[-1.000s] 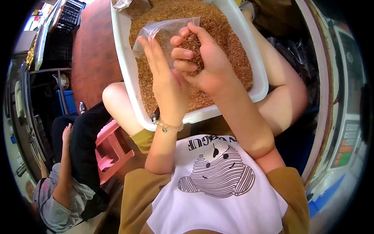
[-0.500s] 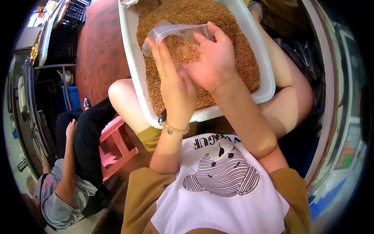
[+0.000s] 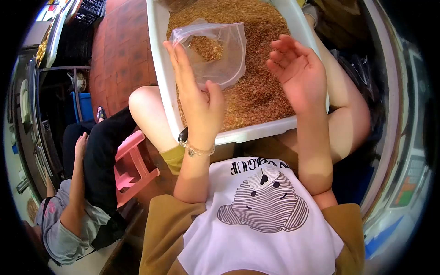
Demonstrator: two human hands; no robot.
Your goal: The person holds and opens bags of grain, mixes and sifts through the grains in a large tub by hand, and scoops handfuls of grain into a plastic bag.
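Note:
My left hand (image 3: 198, 103) holds up a clear plastic zip bag (image 3: 233, 57), its fingers straight along the bag's left side and its thumb near the lower edge. The bag's mouth gapes toward the top. Through the film I see brown bits, but I cannot tell whether any lie inside. Over the right side of the tub, my right hand (image 3: 302, 80) is apart from the bag, palm turned inward, fingers loosely bent with nothing visible in them. Beneath both hands a white tub (image 3: 256, 133) holds a thick layer of small, loose reddish-brown bits (image 3: 263, 98).
The tub rests between my bare legs (image 3: 149, 117). At the left, another person (image 3: 75, 215) sits beside a pink plastic stool (image 3: 135, 167). Red floor tiles (image 3: 121, 55) run behind. A blue bin (image 3: 83, 106) stands under a rack, and black plastic (image 3: 357, 75) lies to the right.
My right hand has pulled out of the bag and moved right, over the tub's right side. The bag now hangs wider and flatter from my left hand, which has shifted slightly left.

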